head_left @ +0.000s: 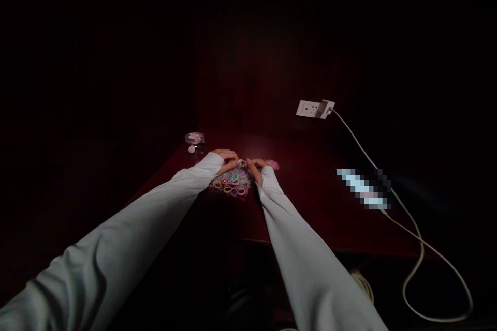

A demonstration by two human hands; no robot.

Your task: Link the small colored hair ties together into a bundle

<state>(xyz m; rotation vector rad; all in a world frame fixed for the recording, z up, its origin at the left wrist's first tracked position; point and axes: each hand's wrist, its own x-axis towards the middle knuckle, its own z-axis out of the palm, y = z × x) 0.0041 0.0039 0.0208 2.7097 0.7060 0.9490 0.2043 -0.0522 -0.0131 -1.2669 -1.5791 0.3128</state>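
Note:
Small coloured rings, in yellow, green, pink and purple, lie in a pile on the dark red table. Over the pile's far left edge is my left hand, its fingers closed and pointing right. My right hand meets it from the right, fingers bent and pressed together. Between the fingertips of both hands is something small that I cannot make out. Just beyond my right hand, to its right, sits a small pink bundle.
At the table's far left stands a clear round container with pink pieces, a pale pink item beside it. A blurred-out lit device lies on the right, its white cable running to a charger in a wall socket.

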